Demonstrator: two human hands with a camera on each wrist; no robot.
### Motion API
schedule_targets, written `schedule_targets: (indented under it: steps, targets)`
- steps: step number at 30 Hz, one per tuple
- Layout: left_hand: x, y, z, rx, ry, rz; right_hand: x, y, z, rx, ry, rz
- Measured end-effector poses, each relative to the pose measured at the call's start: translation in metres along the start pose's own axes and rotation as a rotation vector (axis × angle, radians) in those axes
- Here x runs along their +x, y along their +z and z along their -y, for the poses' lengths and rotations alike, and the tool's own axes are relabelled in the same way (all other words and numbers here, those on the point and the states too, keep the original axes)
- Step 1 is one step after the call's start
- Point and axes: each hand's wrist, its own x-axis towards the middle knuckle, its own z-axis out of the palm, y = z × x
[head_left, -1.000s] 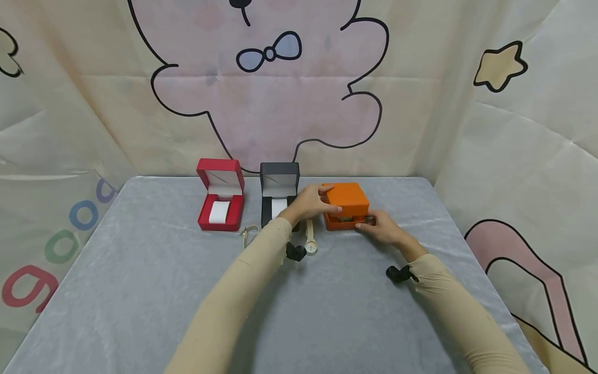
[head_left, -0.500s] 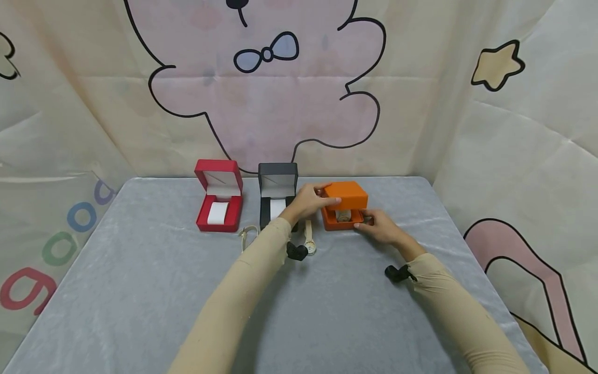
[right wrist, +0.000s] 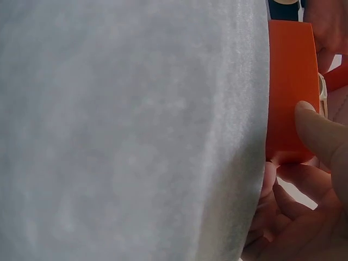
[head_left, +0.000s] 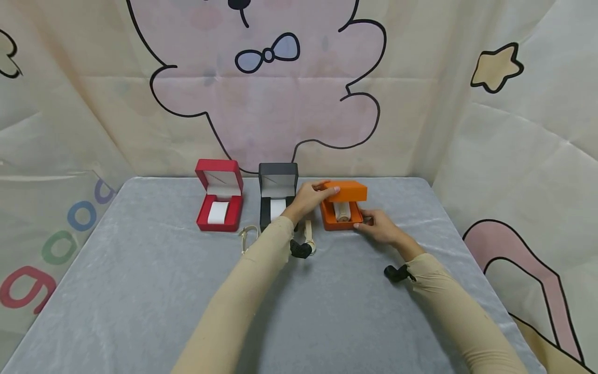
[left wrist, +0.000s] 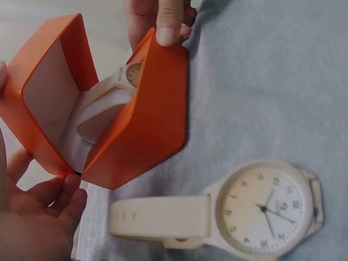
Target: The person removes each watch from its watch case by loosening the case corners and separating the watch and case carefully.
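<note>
An orange watch box (head_left: 334, 225) stands partly open at the back right of the table. My left hand (head_left: 309, 201) grips its raised lid (head_left: 349, 192), thumb at the front edge and fingers toward the rear. At the base's right front corner, my right hand (head_left: 380, 227) holds it, with the thumb on the front wall in the right wrist view. Inside, a cream wristwatch (left wrist: 106, 89) sits around a white cushion. Another cream wristwatch (left wrist: 263, 209) lies dial up on the cloth in front of the box, partly covered by the left wrist's camera in the head view.
An open red watch box (head_left: 204, 222) and an open black watch box (head_left: 265, 215) stand to the left, each with a white cushion. Near them lies a pale watch (head_left: 244, 240), partly behind the left sleeve. Grey cloth (head_left: 140, 291) covers the table; a printed curtain hangs behind.
My left hand has tilted the orange box's lid up and back, bringing the watch inside into view. The right hand has stayed at the base.
</note>
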Motion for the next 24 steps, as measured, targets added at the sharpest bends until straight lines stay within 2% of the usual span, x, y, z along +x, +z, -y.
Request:
schedule_targets:
  steps: [8, 14, 19, 24]
  targets:
    - [0.002, 0.0, -0.008, -0.05, -0.074, -0.036, 0.0, 0.002, -0.003, 0.013, -0.016, -0.015]
    - [0.006, 0.0, -0.014, -0.079, -0.124, -0.011, 0.0, -0.001, 0.0, -0.007, 0.034, -0.002]
    - [0.006, -0.001, -0.016, -0.061, -0.145, 0.026, -0.002, -0.001, -0.001, 0.02, 0.005, -0.001]
    - [0.006, -0.002, -0.019, -0.056, -0.179, 0.004, 0.0, 0.003, -0.001, 0.005, 0.015, -0.01]
